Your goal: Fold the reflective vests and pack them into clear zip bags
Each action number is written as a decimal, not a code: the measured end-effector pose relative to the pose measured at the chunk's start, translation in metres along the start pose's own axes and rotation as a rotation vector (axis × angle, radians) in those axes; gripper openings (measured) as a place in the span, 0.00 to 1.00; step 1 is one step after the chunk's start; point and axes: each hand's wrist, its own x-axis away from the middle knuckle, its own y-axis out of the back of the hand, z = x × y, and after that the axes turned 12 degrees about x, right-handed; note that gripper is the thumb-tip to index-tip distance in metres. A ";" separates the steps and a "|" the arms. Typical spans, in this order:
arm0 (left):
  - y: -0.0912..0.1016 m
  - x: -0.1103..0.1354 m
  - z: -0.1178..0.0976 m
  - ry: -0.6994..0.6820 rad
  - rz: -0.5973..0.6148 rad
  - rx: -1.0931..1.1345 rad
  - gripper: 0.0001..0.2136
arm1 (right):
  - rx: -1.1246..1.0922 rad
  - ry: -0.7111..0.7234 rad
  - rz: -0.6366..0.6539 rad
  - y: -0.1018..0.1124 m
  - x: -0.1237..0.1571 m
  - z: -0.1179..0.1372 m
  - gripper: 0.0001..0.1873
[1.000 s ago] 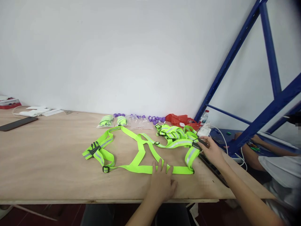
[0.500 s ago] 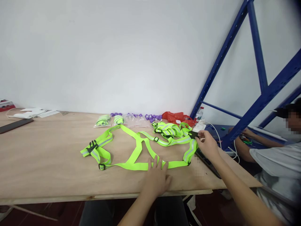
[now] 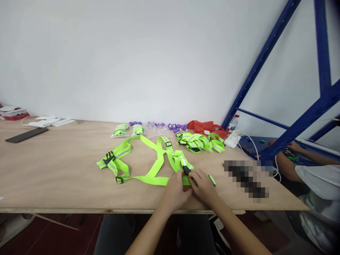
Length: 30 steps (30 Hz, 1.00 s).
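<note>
A neon-yellow reflective strap vest [image 3: 155,170] with grey stripes lies spread on the wooden table [image 3: 66,177] in front of me. Both my hands are together at its right side. My right hand [image 3: 204,186] is closed on a black buckle [image 3: 186,170] at the end of a strap. Closed too, my left hand [image 3: 175,191] grips the vest's strap beside that buckle; its fingertips are partly hidden. Another black buckle [image 3: 108,158] lies on the vest's left side, with a strap slider [image 3: 119,180] below it.
Behind the vest are bagged vests [image 3: 120,130], purple rolls [image 3: 177,126], a heap of loose vests [image 3: 196,141] and a red plastic bag [image 3: 205,126]. A water bottle [image 3: 233,123] stands near the blue rack [image 3: 265,60]. Another person's arm [image 3: 284,166] is at far right.
My right hand has brought the buckle and its strap leftward and nearer me, beside my left hand. My left hand has gone from lying flat on the strap to gripping. The view has shifted slightly.
</note>
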 end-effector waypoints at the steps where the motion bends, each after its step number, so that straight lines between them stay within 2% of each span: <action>1: 0.002 0.000 0.001 0.002 -0.005 0.037 0.31 | -0.030 0.018 -0.011 -0.001 0.003 -0.001 0.12; 5: 0.006 0.000 0.004 0.014 -0.036 0.149 0.40 | -0.114 0.073 0.021 0.002 0.011 -0.003 0.11; 6: 0.007 0.000 0.004 0.011 -0.042 0.161 0.39 | -0.132 0.074 0.041 0.004 0.012 -0.002 0.11; 11: 0.012 0.001 0.004 -0.056 -0.028 0.018 0.20 | -0.250 0.072 0.106 0.017 0.015 -0.002 0.13; 13: 0.012 0.002 0.006 -0.064 -0.047 -0.061 0.19 | -0.257 -0.001 0.120 0.021 0.021 -0.014 0.13; 15: 0.011 0.004 0.007 -0.058 -0.067 -0.129 0.19 | -0.241 -0.134 0.149 0.022 0.031 -0.032 0.17; 18: 0.010 0.004 0.009 -0.038 -0.075 -0.185 0.17 | -0.267 -0.333 0.260 0.022 0.047 -0.061 0.27; 20: 0.009 0.004 0.010 -0.029 -0.068 -0.191 0.18 | -0.368 -0.425 0.357 0.022 0.053 -0.075 0.28; 23: 0.010 0.004 0.010 -0.007 -0.061 -0.179 0.19 | -0.516 -0.497 0.444 0.027 0.053 -0.082 0.23; 26: 0.011 0.004 0.009 0.018 -0.061 -0.136 0.18 | -0.592 -0.558 0.448 0.034 0.047 -0.080 0.20; 30: 0.012 0.004 0.006 0.036 -0.080 -0.088 0.18 | -0.679 -0.662 0.419 0.038 0.046 -0.081 0.22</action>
